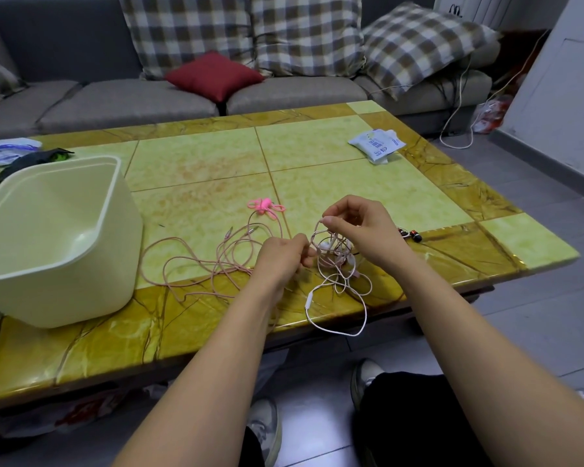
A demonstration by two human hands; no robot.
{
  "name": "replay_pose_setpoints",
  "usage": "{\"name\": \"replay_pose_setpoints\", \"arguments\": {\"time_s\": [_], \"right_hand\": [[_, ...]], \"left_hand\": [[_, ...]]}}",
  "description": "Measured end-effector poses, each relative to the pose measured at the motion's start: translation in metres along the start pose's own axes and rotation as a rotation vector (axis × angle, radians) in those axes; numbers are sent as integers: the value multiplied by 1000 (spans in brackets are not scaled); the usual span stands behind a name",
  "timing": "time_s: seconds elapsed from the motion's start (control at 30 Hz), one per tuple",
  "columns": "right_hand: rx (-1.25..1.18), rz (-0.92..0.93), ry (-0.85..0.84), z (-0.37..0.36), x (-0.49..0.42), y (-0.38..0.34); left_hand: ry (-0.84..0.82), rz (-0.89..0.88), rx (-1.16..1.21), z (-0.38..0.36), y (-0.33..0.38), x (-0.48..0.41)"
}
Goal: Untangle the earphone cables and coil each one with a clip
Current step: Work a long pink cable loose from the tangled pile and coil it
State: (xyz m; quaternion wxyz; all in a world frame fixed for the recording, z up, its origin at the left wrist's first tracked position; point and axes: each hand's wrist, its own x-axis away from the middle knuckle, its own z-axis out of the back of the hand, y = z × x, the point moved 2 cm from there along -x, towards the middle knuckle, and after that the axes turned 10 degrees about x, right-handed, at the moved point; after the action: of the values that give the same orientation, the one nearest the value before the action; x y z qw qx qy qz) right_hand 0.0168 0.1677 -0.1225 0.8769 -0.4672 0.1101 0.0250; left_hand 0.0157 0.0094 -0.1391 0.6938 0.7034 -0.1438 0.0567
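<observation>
While both pinch it, earphone tangle [334, 254] between left hand [279, 256], right hand [358, 227].

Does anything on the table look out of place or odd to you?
Only the earphone cables: a knotted bunch pinched between the left hand and right hand, one loop drooping over the table edge.
</observation>
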Motion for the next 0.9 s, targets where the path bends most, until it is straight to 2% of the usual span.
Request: {"name": "replay_pose_setpoints", "arguments": {"time_s": [0.37, 0.57, 0.77, 0.9], "right_hand": [[9, -77, -48, 5, 0, 6], [3, -60, -165, 1, 3, 5], [-3, -58, -271, 1, 4, 4], [32, -93, -168, -3, 3, 6]], "left_hand": [[-16, -17, 226, -1, 0, -2], [-76, -4, 330, -6, -1, -2], [22, -99, 201, -2, 2, -1], [54, -164, 116, -1, 3, -2]]}}
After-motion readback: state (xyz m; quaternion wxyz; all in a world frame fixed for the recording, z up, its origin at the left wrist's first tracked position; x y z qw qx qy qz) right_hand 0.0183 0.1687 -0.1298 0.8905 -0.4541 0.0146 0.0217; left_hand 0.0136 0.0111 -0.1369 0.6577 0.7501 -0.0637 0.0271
